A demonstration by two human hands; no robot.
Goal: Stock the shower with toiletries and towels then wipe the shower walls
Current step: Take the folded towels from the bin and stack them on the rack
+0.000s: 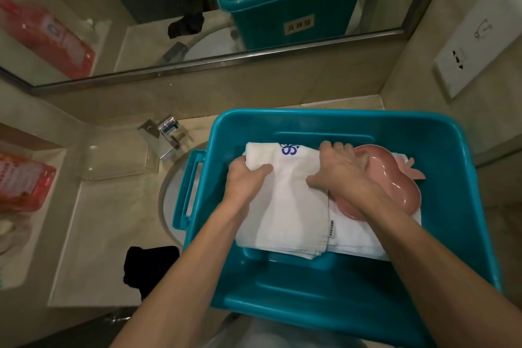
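Towels [291, 206]: two; pink dish [395, 186]: one.

Both forearms fwd, L hand [245, 178] fingers curled, R hand [340, 168] likewise, thumbs inward

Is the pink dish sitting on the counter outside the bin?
No, the pink dish lies inside the teal bin, on top of the white towels.

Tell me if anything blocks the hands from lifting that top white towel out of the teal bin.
Nothing visible does. The left hand and right hand grip the top towel, and the bin is open above. The pink dish lies right of it on the lower towel, under the right wrist.
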